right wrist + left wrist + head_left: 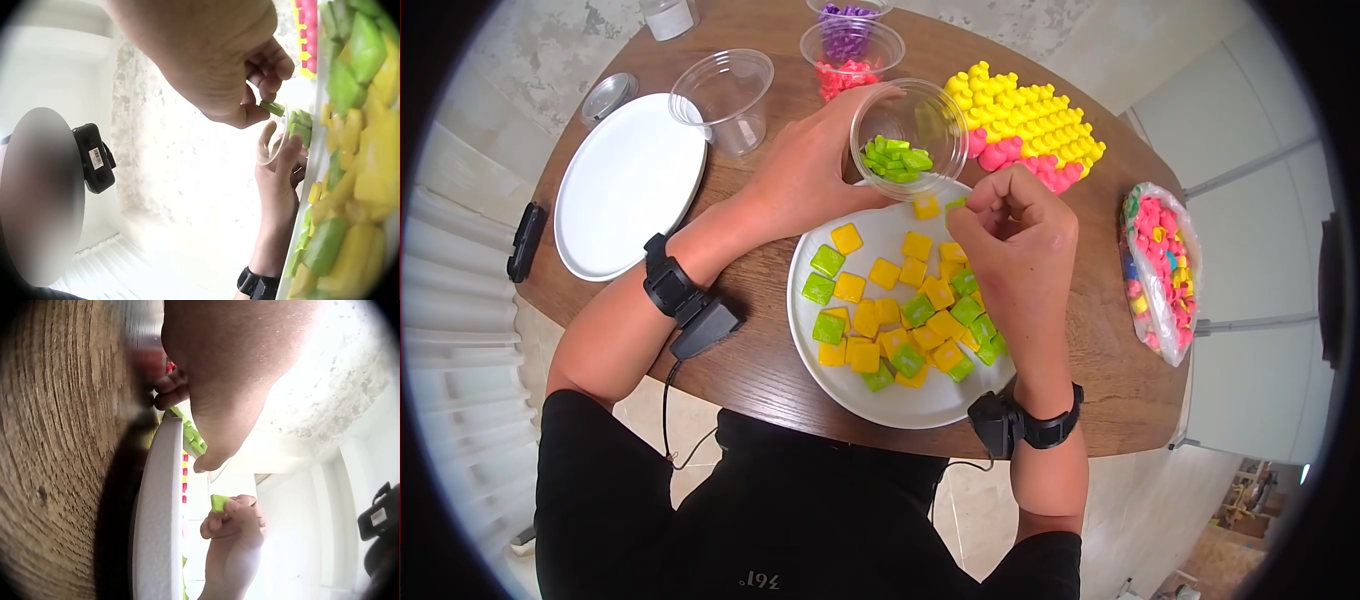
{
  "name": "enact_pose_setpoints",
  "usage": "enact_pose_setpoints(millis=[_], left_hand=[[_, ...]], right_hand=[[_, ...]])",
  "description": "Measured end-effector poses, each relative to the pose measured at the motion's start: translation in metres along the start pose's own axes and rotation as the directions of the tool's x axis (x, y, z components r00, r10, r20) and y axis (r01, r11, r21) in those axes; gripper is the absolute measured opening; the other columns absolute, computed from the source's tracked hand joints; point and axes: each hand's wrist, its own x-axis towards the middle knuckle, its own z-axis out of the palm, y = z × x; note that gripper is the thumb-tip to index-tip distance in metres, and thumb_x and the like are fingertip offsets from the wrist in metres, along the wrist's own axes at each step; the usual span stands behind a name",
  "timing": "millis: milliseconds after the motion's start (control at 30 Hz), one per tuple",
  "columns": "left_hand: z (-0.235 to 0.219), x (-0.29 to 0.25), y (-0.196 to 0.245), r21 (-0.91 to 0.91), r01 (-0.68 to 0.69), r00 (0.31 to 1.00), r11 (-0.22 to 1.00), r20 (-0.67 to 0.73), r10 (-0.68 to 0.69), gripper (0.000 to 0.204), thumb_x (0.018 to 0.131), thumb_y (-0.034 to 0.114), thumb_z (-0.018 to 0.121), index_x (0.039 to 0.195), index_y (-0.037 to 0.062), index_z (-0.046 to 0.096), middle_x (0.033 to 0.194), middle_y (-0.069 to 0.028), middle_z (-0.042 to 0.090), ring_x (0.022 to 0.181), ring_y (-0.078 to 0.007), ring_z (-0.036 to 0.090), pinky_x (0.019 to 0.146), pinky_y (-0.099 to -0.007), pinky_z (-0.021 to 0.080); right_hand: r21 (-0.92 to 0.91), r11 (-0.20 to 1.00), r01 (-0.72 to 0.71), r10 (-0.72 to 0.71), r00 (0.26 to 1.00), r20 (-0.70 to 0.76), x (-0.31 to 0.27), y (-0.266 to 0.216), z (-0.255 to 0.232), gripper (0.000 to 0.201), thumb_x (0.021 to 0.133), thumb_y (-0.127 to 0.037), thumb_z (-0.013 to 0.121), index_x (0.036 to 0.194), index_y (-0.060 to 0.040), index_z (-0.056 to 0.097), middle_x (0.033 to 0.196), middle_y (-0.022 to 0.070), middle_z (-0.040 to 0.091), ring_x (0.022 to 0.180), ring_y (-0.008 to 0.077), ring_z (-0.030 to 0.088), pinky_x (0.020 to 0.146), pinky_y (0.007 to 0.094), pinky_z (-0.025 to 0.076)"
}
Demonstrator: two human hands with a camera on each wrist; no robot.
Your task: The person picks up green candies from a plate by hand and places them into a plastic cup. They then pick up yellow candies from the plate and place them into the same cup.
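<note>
My left hand (810, 160) holds a clear plastic cup (935, 112) by its side, tilted over the far edge of a round white plate (838, 392). Several green square pieces (895, 158) lie inside the cup. Close by the cup's mouth, my right hand (1025, 235) pinches one green square piece (219, 503) between thumb and fingers; the right wrist view shows that piece (272, 108) right at the cup's rim (265, 161). Glossy yellow squares (885, 272) and green squares (818, 289) lie mixed across the plate, some overlapping.
A white oval plate (630, 185) and another clear cup (730, 95) stand at the left. Behind are cups with red pieces (845, 75) and purple pieces (848, 35). Yellow and pink bottle-shaped pieces (1025, 120) stand at back right, a bag of coloured pieces (1162, 270) farther right.
</note>
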Motion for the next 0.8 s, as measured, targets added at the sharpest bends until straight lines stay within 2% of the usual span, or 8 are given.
enact_pose_setpoints(millis=[33,200,367,467,500,567,767,800], left_hand=[[0.001,0.0,-0.001,-0.002,-0.009,1.0,1.0,-0.011,0.009,0.096,0.072,0.028,0.095,0.155,0.0106,0.05,0.15,-0.0155,0.063,0.13,-0.0359,0.068,0.103,-0.044,0.057],[0.002,0.0,-0.006,0.042,-0.064,0.997,0.997,-0.036,0.066,0.095,0.073,0.026,0.095,0.155,0.0099,0.05,0.149,-0.0164,0.063,0.133,-0.0367,0.066,0.107,-0.0453,0.055],[0.002,0.0,-0.004,0.025,-0.063,0.997,0.998,-0.038,0.064,0.095,0.072,0.023,0.095,0.154,0.0098,0.05,0.147,-0.0169,0.065,0.132,-0.0367,0.066,0.107,-0.0455,0.056],[0.002,0.0,-0.004,0.006,-0.051,0.998,0.999,-0.029,0.051,0.095,0.072,0.023,0.094,0.155,0.0097,0.05,0.146,-0.017,0.065,0.132,-0.0366,0.066,0.105,-0.0451,0.057],[0.002,0.0,-0.004,0.015,-0.057,0.998,0.998,-0.031,0.057,0.094,0.073,0.023,0.094,0.155,0.0096,0.05,0.146,-0.0169,0.065,0.131,-0.0366,0.067,0.105,-0.045,0.057],[0.001,0.0,-0.003,0.024,-0.062,0.997,0.998,-0.035,0.063,0.094,0.073,0.023,0.095,0.155,0.0095,0.049,0.146,-0.0168,0.065,0.131,-0.0365,0.067,0.104,-0.0448,0.057],[0.001,0.0,-0.002,0.05,-0.073,0.996,0.996,-0.039,0.075,0.094,0.074,0.029,0.095,0.155,0.009,0.05,0.146,-0.0172,0.066,0.131,-0.0366,0.067,0.105,-0.0457,0.056],[-0.002,0.0,0.003,0.029,-0.022,1.0,0.999,-0.01,0.022,0.095,0.075,0.022,0.095,0.157,0.009,0.048,0.147,-0.0158,0.065,0.134,-0.0325,0.065,0.11,-0.0438,0.054]], right_hand=[[0.01,1.0,-0.003,0.003,1.0,0.005,0.0,0.0,0.001,0.015,0.081,0.003,0.079,0.082,-0.0011,0.065,0.065,0.0008,0.061,0.059,0.0067,0.057,0.056,0.0253,0.046],[0.037,0.999,-0.024,0.023,0.999,0.035,-0.002,0.001,0.004,0.011,0.084,0.003,0.079,0.085,-0.0005,0.068,0.067,0.0018,0.064,0.059,0.0066,0.057,0.057,0.0247,0.046],[0.186,0.982,-0.017,0.016,1.0,0.005,-0.002,0.002,0.01,0.011,0.093,0.001,0.076,0.103,0.0023,0.077,0.089,0.0074,0.076,0.075,0.0099,0.069,0.064,0.026,0.054],[0.227,0.974,0.013,-0.015,1.0,0.009,-0.002,0.004,0.013,0.014,0.094,0.001,0.075,0.107,0.0019,0.078,0.094,0.0084,0.077,0.081,0.0112,0.072,0.066,0.0268,0.056],[0.228,0.974,0.012,-0.015,1.0,0.009,-0.002,0.002,0.011,0.014,0.094,0.001,0.075,0.107,0.0019,0.078,0.094,0.0084,0.077,0.081,0.0112,0.072,0.066,0.0268,0.056],[0.066,0.994,0.092,-0.093,0.996,0.013,-0.002,-0.002,0.005,0.013,0.094,0.001,0.075,0.106,0.0024,0.079,0.09,0.0084,0.076,0.078,0.0107,0.07,0.064,0.0262,0.054],[0.063,0.997,0.035,-0.032,0.998,-0.047,0.005,0.002,-0.01,0.012,0.091,0.002,0.075,0.102,0.0033,0.079,0.084,0.0075,0.073,0.072,0.0107,0.065,0.065,0.028,0.051],[0.063,0.997,0.033,-0.03,0.998,-0.049,0.005,0.002,-0.011,0.012,0.091,0.002,0.075,0.102,0.0033,0.079,0.084,0.0075,0.073,0.072,0.0107,0.065,0.065,0.028,0.051]])
